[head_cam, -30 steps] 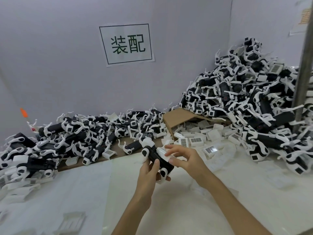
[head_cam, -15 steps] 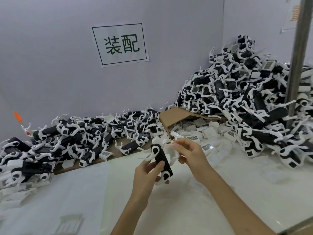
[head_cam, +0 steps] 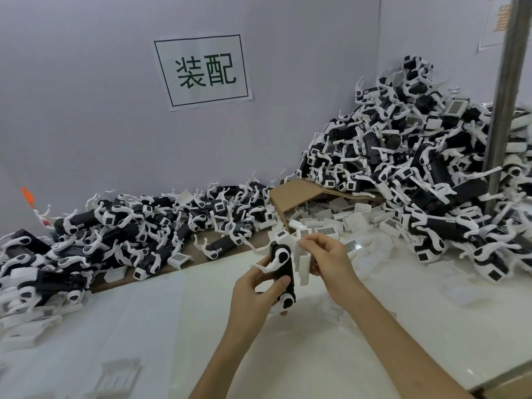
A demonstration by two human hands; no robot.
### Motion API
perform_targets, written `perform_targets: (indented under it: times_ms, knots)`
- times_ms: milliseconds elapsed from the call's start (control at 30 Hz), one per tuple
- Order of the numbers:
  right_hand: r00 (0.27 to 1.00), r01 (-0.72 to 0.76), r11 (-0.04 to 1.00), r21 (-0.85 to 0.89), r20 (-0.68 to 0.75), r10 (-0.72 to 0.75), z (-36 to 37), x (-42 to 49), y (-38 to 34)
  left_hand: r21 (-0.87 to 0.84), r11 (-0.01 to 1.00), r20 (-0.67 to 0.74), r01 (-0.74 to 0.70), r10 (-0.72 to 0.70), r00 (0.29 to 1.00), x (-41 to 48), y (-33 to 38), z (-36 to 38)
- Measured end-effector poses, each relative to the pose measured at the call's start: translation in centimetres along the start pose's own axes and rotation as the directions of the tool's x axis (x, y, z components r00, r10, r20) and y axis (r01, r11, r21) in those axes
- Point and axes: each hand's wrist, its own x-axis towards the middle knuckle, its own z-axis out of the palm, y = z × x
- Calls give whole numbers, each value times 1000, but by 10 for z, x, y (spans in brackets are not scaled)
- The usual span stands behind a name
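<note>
My left hand (head_cam: 253, 295) grips a black block-shaped part with white curved arms (head_cam: 283, 272), holding it nearly upright above the white table (head_cam: 316, 355). Its thumb lies across the black body. My right hand (head_cam: 328, 266) pinches a small white plastic clip (head_cam: 303, 264) and holds it against the right side of the black part.
A low heap of the same black-and-white parts (head_cam: 129, 234) runs along the back left. A tall heap (head_cam: 417, 168) fills the back right. An open cardboard box (head_cam: 293, 197) spills white labelled clips (head_cam: 325, 223). A metal post (head_cam: 506, 96) stands at right. A paper sign (head_cam: 203, 70) hangs on the wall.
The black part has been turned from slanting to nearly upright and raised a little. My right hand now brings the white clip against its side.
</note>
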Motion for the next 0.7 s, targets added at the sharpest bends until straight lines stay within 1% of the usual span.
perform_targets:
  times_ms: [100, 200, 267, 333, 400, 500, 600, 700]
  knots:
    - [992, -69, 998, -1, 103, 68, 2, -2, 1, -2, 1000, 36, 11, -11, 999, -1, -1, 1]
    - [961, -173, 978, 120, 237, 141, 0, -2, -2, -14, 999, 34, 44, -43, 998, -2, 1, -1]
    - [932, -215, 953, 214, 336, 135, -4, -1, -4, -26, 997, 17, 73, -72, 997, -1, 2, -3]
    - [910, -210, 952, 221, 399, 108, -7, -1, -4, -65, 993, 12, 97, -96, 995, 0, 3, -5]
    - [910, -149, 979, 137, 407, 81, -7, -1, -2, -104, 988, 18, 112, -111, 994, 1, 2, -6]
    - [927, -88, 996, 0, 365, 83, -6, -3, 0, -165, 979, 50, 122, -116, 992, 1, 1, -5]
    - [928, -88, 996, -4, 362, 84, -5, -3, 2, -197, 973, 68, 123, -111, 991, -1, 3, -5]
    - [927, -80, 996, 26, 368, 65, -4, -4, 2, -167, 977, 91, 135, -121, 988, 0, 3, -6]
